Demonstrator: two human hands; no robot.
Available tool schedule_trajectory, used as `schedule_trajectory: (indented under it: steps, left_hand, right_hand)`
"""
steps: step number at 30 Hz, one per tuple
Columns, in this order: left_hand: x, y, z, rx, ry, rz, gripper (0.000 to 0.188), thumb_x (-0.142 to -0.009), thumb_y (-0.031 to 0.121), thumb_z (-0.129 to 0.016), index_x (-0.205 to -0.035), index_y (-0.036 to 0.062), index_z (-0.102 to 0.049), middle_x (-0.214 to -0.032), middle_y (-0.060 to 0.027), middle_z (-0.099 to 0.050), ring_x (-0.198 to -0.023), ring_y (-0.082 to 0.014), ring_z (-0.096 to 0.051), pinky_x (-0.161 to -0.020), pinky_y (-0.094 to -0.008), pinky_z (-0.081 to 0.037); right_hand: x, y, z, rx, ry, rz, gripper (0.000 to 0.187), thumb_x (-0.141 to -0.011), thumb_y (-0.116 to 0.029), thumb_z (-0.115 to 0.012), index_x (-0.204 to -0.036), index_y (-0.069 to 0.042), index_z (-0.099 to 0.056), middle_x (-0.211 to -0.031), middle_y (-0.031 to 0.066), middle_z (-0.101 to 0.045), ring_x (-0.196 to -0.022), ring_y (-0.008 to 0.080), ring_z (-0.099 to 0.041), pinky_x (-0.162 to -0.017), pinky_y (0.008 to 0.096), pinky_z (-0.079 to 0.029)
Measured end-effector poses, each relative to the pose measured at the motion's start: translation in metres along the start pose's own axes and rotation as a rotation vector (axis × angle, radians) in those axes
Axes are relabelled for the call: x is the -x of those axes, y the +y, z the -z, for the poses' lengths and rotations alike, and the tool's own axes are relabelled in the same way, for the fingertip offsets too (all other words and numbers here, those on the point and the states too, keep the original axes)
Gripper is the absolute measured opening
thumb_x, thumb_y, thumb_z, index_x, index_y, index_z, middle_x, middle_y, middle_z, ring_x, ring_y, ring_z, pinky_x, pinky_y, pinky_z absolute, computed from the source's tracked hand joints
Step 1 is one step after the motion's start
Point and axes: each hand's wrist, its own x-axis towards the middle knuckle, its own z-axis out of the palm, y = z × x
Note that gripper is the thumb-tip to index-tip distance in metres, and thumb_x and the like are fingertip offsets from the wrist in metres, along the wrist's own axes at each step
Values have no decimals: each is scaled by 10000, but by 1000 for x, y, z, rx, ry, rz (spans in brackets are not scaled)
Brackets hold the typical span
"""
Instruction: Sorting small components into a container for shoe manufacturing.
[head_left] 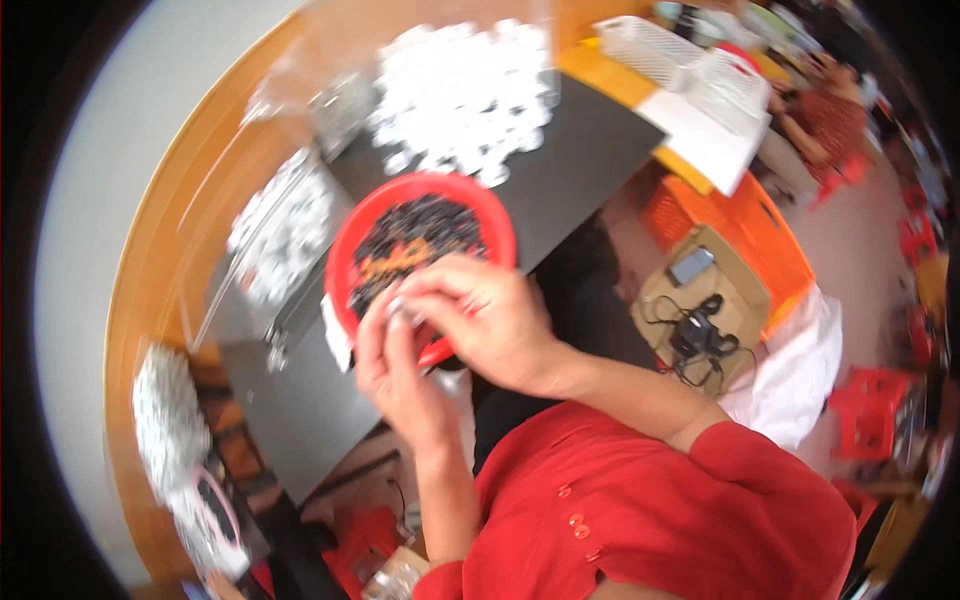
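My two hands meet over the near side of a red basin (pixel 500 228) that holds many small black parts (pixel 425 222) and some orange ones (pixel 395 260). My left hand (pixel 402 378) pinches a small white piece (pixel 396 306) with its fingertips. From the right, my right hand (pixel 497 325) closes its thumb and finger on the same piece. Fingers cover most of it, and blur hides its exact shape. Beyond the basin lies a big heap of small white pieces (pixel 460 90) on the dark tabletop (pixel 590 135).
Left of the basin, a clear plastic bin (pixel 215 270) contains more white pieces. White baskets (pixel 650 50) stand at the far right. An orange crate (pixel 785 245) and a cardboard box (pixel 650 290) with black cables sit to the right. A person (pixel 835 120) sits farther off.
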Motion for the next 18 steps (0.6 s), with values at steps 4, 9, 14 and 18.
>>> schedule_trajectory:
  steps: [4, 9, 14, 18]
  left_hand:
    - [-1, 2, 19, -130, 34, -3, 289, -940, 86, -502, -1208, -16, -541, -1124, -106, -581, -1019, -169, -566, -881, -291, -460]
    - [13, 11, -12, -144, 38, -57, 319, -864, 129, -566, -1133, -42, -574, -1034, -147, -612, -914, -234, -591, -786, -337, -487]
    - [12, 3, -14, -88, 12, -88, 263, -876, 124, -565, -1091, -24, -596, -1014, -115, -612, -920, -200, -583, -793, -306, -463]
    - [19, 10, -15, -105, -33, -94, 308, -893, 169, -589, -1137, -19, -573, -1116, -106, -580, -1004, -186, -546, -850, -311, -434]
  right_hand:
    - [5, 9, -11, -25, -59, 100, 113, -881, -40, -547, -961, -1, -618, -905, 128, -603, -888, 287, -591, -787, 353, -477]
    - [6, 16, -5, -46, -37, 143, 135, -884, -105, -511, -897, -6, -603, -873, 121, -584, -854, 296, -590, -751, 380, -467]
    - [9, 34, -19, 109, 140, 284, 75, -756, -70, -565, -760, -6, -604, -750, 119, -558, -783, 291, -578, -712, 388, -465]
    - [3, 14, 0, 37, 15, 245, 137, -809, -124, -611, -869, -47, -706, -870, 133, -661, -799, 261, -641, -715, 358, -511]
